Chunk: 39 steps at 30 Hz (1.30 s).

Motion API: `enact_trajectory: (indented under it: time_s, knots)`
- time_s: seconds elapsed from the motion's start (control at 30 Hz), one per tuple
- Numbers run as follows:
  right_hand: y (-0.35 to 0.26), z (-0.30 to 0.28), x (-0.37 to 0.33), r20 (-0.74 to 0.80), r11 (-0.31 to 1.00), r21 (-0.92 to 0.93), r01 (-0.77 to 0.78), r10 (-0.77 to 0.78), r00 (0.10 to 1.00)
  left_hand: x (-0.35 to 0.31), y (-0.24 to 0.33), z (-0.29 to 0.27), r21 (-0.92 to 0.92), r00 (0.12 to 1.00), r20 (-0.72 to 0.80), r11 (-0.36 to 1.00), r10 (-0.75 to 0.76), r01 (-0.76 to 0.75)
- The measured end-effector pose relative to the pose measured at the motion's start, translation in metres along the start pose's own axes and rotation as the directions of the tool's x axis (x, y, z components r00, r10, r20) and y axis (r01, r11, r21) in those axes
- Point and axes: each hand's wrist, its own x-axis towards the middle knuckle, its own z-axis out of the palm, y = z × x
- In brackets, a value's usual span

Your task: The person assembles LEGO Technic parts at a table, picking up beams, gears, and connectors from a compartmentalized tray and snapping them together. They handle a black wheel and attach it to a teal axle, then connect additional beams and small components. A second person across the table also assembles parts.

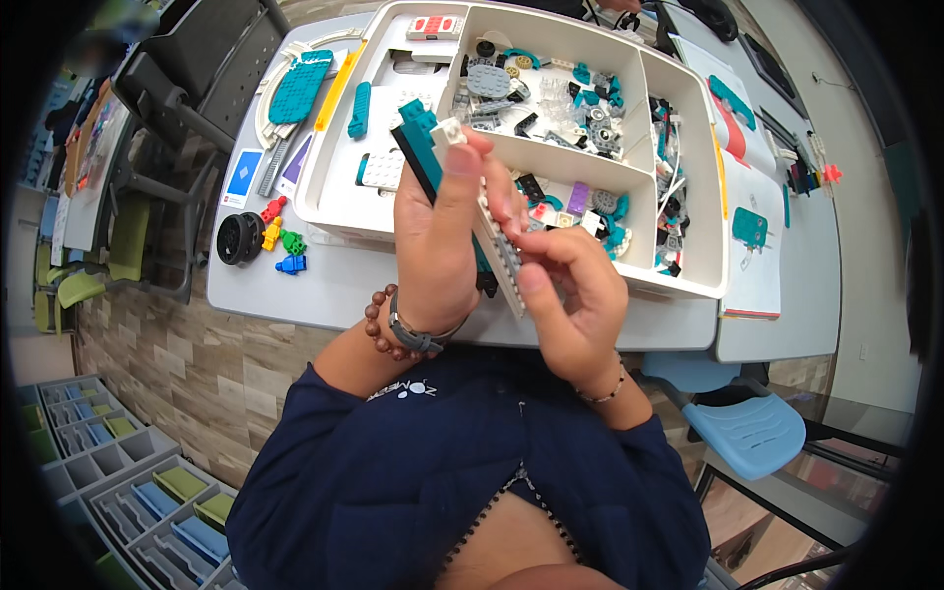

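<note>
My left hand is wrapped around a long toy-brick assembly, held up tilted before the tray. It has teal bricks on one side, white pieces at the top and a grey toothed strip along its edge. My right hand pinches at the lower part of that strip with thumb and fingers. Whether a small separate piece is between those fingertips is hidden. Behind both hands stands a white sorting tray with loose bricks in its compartments.
Left of the tray lie a teal plate on a white curved track, a black wheel and several small coloured figures. An open instruction booklet lies at the right. A blue chair stands near the table's front right.
</note>
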Motion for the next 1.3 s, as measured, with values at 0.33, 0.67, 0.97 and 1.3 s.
enact_trajectory:
  time_s: [0.33,0.67,0.97,1.3]
  knots:
    - [0.004,0.007,0.0,0.134,0.732,-0.472,0.491,-0.49,0.861,0.003,0.002,-0.002,-0.237,0.994,-0.003,0.965,-0.112,0.108]
    - [0.002,0.008,0.001,0.133,0.772,-0.454,0.445,-0.436,0.89,0.001,0.0,-0.002,-0.153,0.987,-0.016,0.976,-0.161,0.157]
    - [0.005,0.006,0.003,0.112,0.828,-0.394,0.4,-0.388,0.915,0.005,0.003,-0.004,-0.18,0.988,0.003,0.972,-0.153,0.151]
    - [-0.001,-0.014,-0.005,0.018,0.953,-0.214,0.216,-0.217,0.976,-0.021,0.022,-0.008,0.222,0.886,0.352,0.947,-0.301,0.234]
